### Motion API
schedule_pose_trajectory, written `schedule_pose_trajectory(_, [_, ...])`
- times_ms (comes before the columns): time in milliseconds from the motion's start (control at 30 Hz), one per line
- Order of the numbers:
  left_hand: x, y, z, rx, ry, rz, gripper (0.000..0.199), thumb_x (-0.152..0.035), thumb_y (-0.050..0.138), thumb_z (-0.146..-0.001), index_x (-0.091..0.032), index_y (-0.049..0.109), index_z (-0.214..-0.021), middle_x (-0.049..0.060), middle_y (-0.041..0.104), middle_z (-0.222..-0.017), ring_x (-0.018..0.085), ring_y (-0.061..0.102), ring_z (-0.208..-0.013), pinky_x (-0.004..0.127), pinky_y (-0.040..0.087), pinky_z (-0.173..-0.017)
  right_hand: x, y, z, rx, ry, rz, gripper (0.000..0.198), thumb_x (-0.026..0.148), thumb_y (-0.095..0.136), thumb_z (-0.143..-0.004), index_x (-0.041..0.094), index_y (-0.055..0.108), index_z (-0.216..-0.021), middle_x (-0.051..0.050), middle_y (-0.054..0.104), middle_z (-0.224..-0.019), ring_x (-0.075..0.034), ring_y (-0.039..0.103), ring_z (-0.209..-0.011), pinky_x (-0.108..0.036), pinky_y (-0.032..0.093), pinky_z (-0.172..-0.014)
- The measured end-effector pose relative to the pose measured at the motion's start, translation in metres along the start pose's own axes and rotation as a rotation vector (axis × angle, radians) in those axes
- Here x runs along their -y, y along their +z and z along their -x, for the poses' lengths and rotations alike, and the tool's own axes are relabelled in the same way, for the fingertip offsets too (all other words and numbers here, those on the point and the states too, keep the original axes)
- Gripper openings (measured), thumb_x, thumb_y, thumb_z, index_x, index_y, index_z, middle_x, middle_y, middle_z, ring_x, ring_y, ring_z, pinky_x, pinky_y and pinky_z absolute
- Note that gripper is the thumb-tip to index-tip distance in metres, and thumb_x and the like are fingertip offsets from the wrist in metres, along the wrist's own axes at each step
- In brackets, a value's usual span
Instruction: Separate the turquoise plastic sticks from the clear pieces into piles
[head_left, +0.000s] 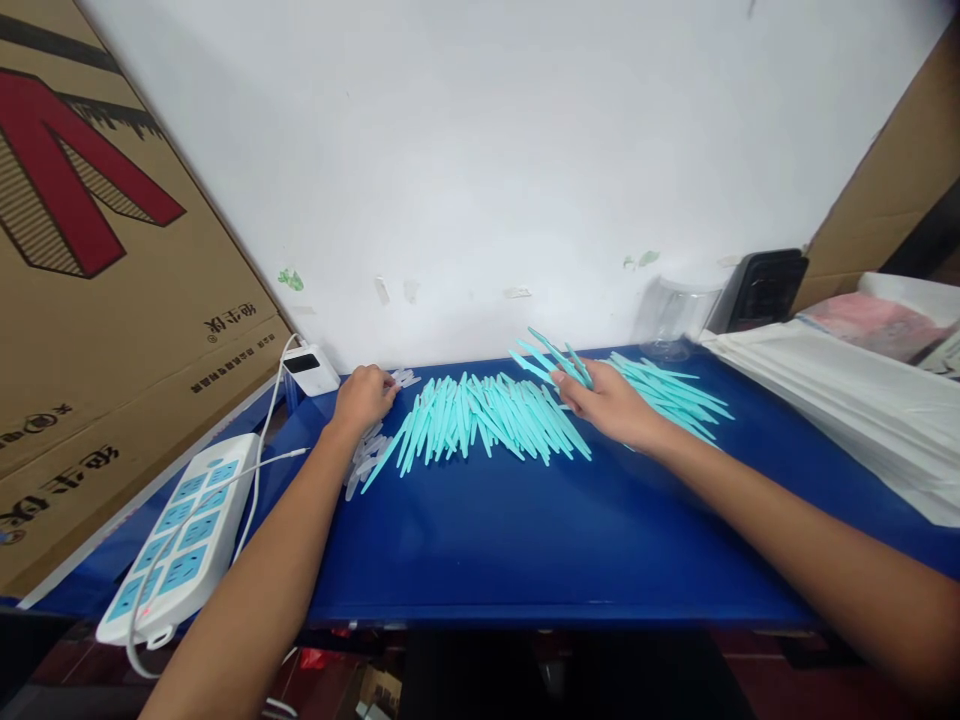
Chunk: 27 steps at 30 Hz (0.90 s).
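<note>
In my right hand (pixel 611 402) are several slim turquoise plastic sticks (pixel 541 358), fanned out and pointing up to the left. My left hand (pixel 364 398) has its fingers curled together over small clear plastic pieces (pixel 366 462) that look like caps; whatever the fingertips pinch is hidden. A wide heap of the same turquoise sticks (pixel 487 415) lies between the hands on the blue table (pixel 525 540). Behind and beyond the right hand is a second heap of sticks (pixel 671 395), partly covered by that hand.
A white power strip (pixel 176 540) with cables lies left of my left forearm, and a small white device (pixel 310 370) stands behind it. A clear container (pixel 679 315), a black object (pixel 769 290) and white bags (pixel 832 390) are at the right. Cardboard (pixel 127 330) lines the left side.
</note>
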<state>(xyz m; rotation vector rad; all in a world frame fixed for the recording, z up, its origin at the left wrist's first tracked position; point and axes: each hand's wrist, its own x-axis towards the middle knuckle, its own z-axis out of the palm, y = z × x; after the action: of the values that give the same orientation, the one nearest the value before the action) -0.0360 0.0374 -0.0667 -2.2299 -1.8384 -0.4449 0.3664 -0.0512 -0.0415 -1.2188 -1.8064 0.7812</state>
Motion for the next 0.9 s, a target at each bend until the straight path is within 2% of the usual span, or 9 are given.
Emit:
schedule_pose_trajectory(233, [-0.003, -0.005, 0.000, -0.027, -0.032, 0.120, 0.015, -0.030, 0.062, -0.087, -0.021, 0.068, -0.077, 0.016, 0.071, -0.090, 0.036, 0.065, -0.098, 0.045, 0.050, -0.086, 0.002, -0.001, 0.001, 0.000, 0.005, -0.010, 0.047, 0.065, 0.050, -0.099, 0.024, 0.044, -0.077, 0.003, 0.049, -0.063, -0.014, 0.042, -0.054, -0.029, 0.034, -0.055])
schedule_pose_trajectory(367, [-0.014, -0.011, -0.002, -0.032, -0.049, 0.295, 0.025, -0.039, 0.054, -0.096, -0.019, 0.068, -0.094, 0.014, 0.075, -0.091, 0.031, 0.069, -0.090, 0.043, 0.052, -0.086, 0.004, -0.002, 0.001, -0.027, 0.036, -0.009, 0.045, 0.061, 0.054, -0.097, 0.023, 0.047, -0.075, 0.003, 0.049, -0.062, -0.014, 0.043, -0.054, -0.029, 0.034, -0.055])
schedule_pose_trajectory(500, [-0.045, -0.014, 0.000, 0.066, -0.013, 0.598, 0.048, -0.056, 0.046, -0.102, -0.015, 0.070, -0.113, 0.011, 0.078, -0.094, 0.023, 0.072, -0.082, 0.035, 0.057, -0.075, 0.005, -0.003, 0.001, -0.032, 0.037, 0.043, 0.042, 0.052, 0.057, -0.097, 0.021, 0.053, -0.069, 0.002, 0.052, -0.062, -0.013, 0.043, -0.053, -0.030, 0.034, -0.058])
schedule_pose_trajectory(567, [-0.065, -0.016, 0.005, 0.154, 0.002, 0.910, 0.056, -0.062, 0.058, -0.096, -0.013, 0.072, -0.118, 0.014, 0.078, -0.100, 0.023, 0.072, -0.086, 0.035, 0.059, -0.074, 0.005, -0.004, 0.001, -0.031, 0.018, 0.061, 0.041, 0.048, 0.058, -0.096, 0.020, 0.055, -0.065, 0.001, 0.052, -0.061, -0.013, 0.044, -0.054, -0.030, 0.034, -0.058])
schedule_pose_trajectory(633, [-0.083, -0.018, 0.011, 0.193, 0.000, 1.117, 0.057, -0.062, 0.071, -0.088, -0.013, 0.075, -0.118, 0.015, 0.079, -0.103, 0.023, 0.072, -0.086, 0.034, 0.059, -0.074, 0.004, -0.005, 0.002, -0.025, 0.015, 0.066, 0.041, 0.047, 0.059, -0.094, 0.020, 0.057, -0.064, 0.002, 0.050, -0.060, -0.012, 0.043, -0.053, -0.030, 0.033, -0.057])
schedule_pose_trajectory(767, [-0.108, -0.023, 0.021, 0.176, 0.007, 1.239, 0.051, -0.058, 0.081, -0.082, -0.015, 0.079, -0.111, 0.014, 0.080, -0.101, 0.026, 0.074, -0.090, 0.035, 0.059, -0.072, 0.002, -0.003, 0.002, 0.032, 0.093, -0.021, 0.040, 0.050, 0.063, -0.093, 0.021, 0.058, -0.067, 0.004, 0.045, -0.057, -0.011, 0.036, -0.049, -0.029, 0.028, -0.051])
schedule_pose_trajectory(900, [-0.118, -0.024, 0.025, 0.091, 0.048, 1.279, 0.042, -0.051, 0.084, -0.082, -0.016, 0.081, -0.105, 0.015, 0.081, -0.104, 0.029, 0.075, -0.098, 0.034, 0.059, -0.070, 0.003, -0.001, 0.003, 0.122, 0.239, -0.282, 0.038, 0.051, 0.071, -0.088, 0.021, 0.054, -0.070, 0.002, 0.055, -0.062, -0.008, 0.031, -0.047, -0.027, 0.024, -0.047])
